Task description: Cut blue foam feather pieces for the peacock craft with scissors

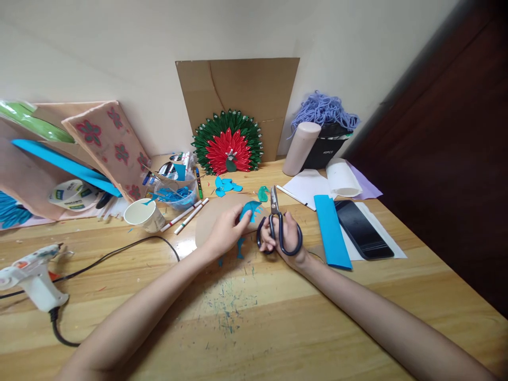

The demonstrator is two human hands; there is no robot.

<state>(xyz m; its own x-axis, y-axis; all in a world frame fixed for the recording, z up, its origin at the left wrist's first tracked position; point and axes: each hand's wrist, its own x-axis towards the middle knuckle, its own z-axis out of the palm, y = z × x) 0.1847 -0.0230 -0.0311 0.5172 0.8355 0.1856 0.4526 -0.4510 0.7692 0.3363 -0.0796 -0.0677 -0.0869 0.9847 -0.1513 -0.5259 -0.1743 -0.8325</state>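
Observation:
Between thumb and fingers, my left hand (228,228) pinches a piece of blue paper (253,208) with a jagged cut edge. My right hand (289,241) is closed on a pair of black-handled scissors (274,203), whose blades point upward and stand just right of the paper, apart from it. Under my hands lies a rounded piece of brown cardboard (204,225). Small blue paper scraps (240,248) lie on the wooden table below the paper. Cut blue pieces (227,185) and a green bird-like shape (263,193) rest beyond my hands.
A hot glue gun (37,275) with its cord lies at left. A paper cup (143,216), a plastic tub (178,193) and markers (191,216) stand nearby. A red-and-green peacock craft (228,145) leans on cardboard (246,84). Folded blue paper (332,233) and a phone (363,228) lie right.

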